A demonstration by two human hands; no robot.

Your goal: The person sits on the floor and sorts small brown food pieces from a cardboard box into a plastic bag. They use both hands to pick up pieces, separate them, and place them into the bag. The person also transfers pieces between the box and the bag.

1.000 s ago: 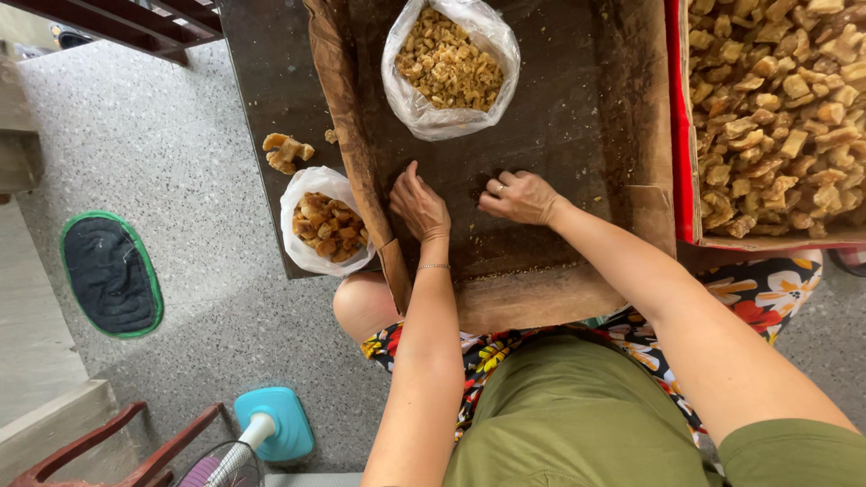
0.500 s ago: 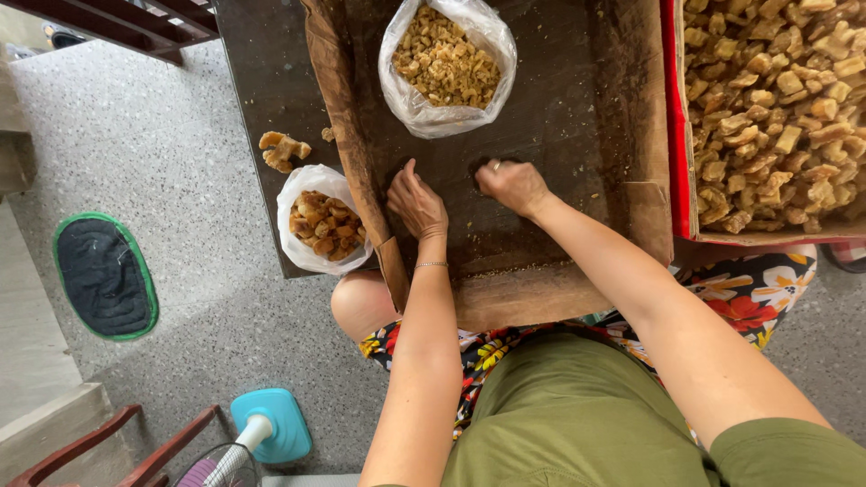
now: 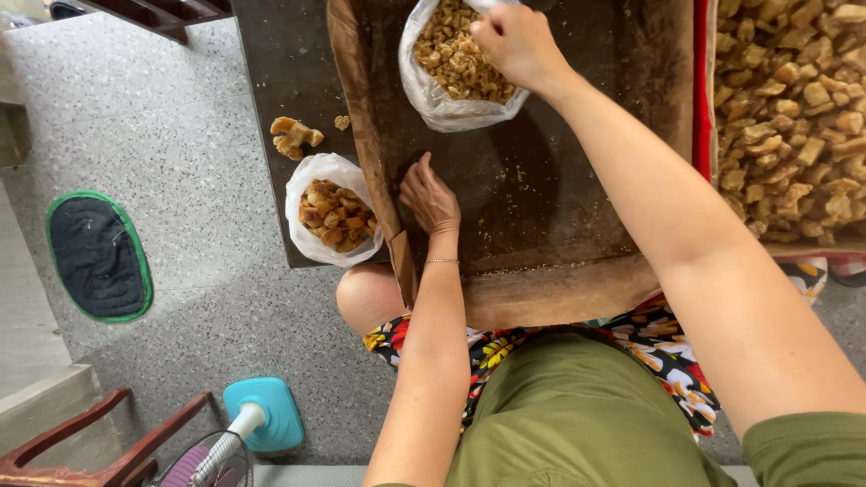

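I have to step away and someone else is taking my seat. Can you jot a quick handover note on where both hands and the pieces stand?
Left hand rests palm down on the dark wooden tray, near its left wall, holding nothing visible.
Right hand is at the mouth of the large bag of small crumbly pieces on the tray; what it grips is unclear.
A smaller bag of browner chunks sits left of the tray, with loose chunks beside it.
The red-edged bin of chunks on the right is full.
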